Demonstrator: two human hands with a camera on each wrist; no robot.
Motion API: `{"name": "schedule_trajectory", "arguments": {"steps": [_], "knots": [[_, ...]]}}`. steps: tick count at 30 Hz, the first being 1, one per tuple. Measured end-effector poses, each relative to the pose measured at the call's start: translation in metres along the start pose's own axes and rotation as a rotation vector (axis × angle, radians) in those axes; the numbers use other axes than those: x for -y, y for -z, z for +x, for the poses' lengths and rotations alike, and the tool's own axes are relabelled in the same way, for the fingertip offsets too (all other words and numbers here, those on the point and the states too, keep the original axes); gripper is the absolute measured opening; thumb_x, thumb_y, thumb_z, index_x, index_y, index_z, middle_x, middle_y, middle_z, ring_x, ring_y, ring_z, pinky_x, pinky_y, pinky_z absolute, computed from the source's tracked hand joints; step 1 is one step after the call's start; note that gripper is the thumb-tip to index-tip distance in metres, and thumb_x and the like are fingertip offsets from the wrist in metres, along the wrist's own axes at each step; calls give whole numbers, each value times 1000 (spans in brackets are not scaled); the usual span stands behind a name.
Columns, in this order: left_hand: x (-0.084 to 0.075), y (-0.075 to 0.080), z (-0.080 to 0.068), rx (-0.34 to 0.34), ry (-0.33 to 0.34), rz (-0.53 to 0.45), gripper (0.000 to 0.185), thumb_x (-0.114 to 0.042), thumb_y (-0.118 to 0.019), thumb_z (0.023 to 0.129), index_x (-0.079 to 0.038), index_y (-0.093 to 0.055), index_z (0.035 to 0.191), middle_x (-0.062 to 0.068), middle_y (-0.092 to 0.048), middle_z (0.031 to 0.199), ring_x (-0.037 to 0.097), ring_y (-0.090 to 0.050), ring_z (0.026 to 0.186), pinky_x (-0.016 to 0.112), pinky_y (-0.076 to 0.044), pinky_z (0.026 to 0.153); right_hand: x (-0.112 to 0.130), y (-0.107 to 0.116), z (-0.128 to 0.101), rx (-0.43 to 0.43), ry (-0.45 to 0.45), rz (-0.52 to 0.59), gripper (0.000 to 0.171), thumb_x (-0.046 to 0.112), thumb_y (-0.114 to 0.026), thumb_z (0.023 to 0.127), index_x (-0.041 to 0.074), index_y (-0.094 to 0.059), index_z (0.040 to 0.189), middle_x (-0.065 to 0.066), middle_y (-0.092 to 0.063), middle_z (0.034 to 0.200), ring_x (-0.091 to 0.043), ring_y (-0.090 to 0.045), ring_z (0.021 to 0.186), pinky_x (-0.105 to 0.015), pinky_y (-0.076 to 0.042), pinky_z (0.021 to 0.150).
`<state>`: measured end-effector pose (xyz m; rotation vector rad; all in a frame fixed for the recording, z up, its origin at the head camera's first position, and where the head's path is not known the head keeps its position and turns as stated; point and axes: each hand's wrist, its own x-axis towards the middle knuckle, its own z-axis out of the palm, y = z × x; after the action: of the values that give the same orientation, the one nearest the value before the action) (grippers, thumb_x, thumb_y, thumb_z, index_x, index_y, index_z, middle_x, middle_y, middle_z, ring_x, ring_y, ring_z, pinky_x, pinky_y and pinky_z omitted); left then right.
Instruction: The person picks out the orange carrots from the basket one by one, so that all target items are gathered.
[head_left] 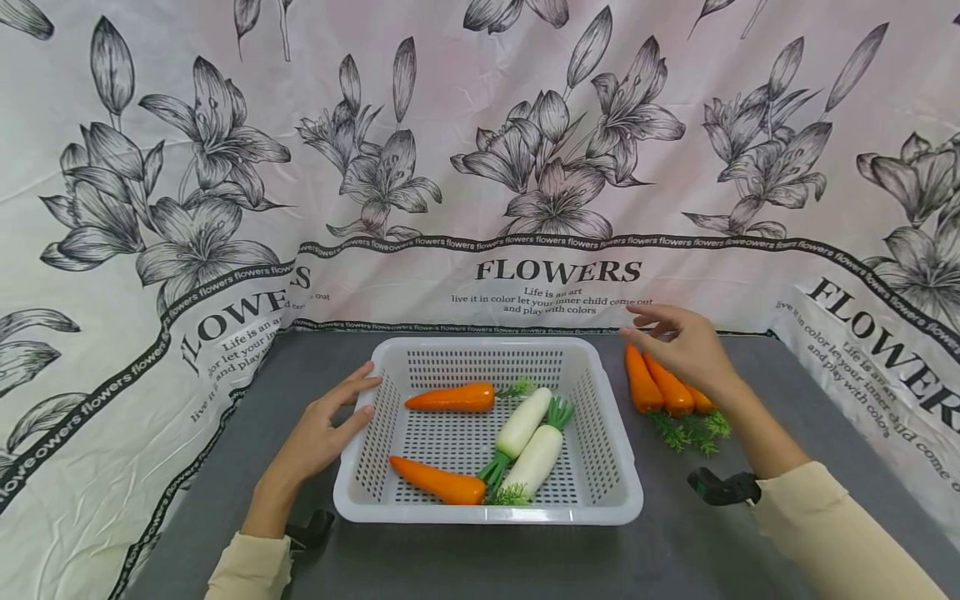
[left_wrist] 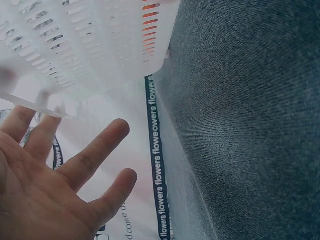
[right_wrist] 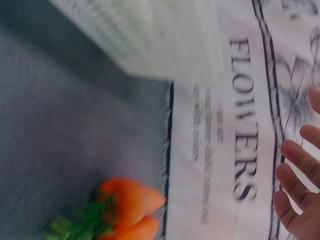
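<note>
Basket (head_left: 609, 467) held two carrots, two radishes; three carrots (head_left: 663, 387) remained right of it under your slack right hand (head_left: 686, 346), left hand (head_left: 326, 429) relaxed on its rim.

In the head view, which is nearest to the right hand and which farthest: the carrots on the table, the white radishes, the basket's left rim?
1. Carrots on the table, just under the right hand.
2. White radishes, inside the basket, right of centre.
3. Basket's left rim, far side, by the left hand.

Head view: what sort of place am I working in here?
Probably a staged tabletop set, not a real kitchen: a grey felt-covered table, a flower-print cloth backdrop hung on three sides, and plastic-looking carrots beside a white basket.
</note>
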<state>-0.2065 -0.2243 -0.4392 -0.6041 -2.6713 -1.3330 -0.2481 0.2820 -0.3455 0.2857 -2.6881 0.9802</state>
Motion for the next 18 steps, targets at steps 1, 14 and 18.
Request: {"name": "schedule_trajectory", "arguments": {"steps": [1,14,18], "knots": [[0,0,0,0,-1,-2,45,-29,-57,97,-26,-49,141,-7,-27,160,31,-48,131,59,-44,98,6,-2,2,7,16,12,48,45,-66,89,26,-60,132,-8,-68,115,-21,-59,92,-33,-48,74],[1,-1,0,0,-4,6,45,-28,-57,97,-29,-49,141,-7,-27,160,29,-54,123,39,-53,87,62,-46,22,150,253,51,45,35,-72,86,21,-64,128,-7,-71,112,-21,-61,90,-38,-50,76],[1,-1,1,4,1,-8,45,-27,-58,97,-28,-49,141,-7,-26,160,30,-55,121,27,-55,77,72,-62,28,222,308,66,44,36,-72,86,22,-64,126,-2,-69,117,-21,-62,96,-40,-51,82]]}}
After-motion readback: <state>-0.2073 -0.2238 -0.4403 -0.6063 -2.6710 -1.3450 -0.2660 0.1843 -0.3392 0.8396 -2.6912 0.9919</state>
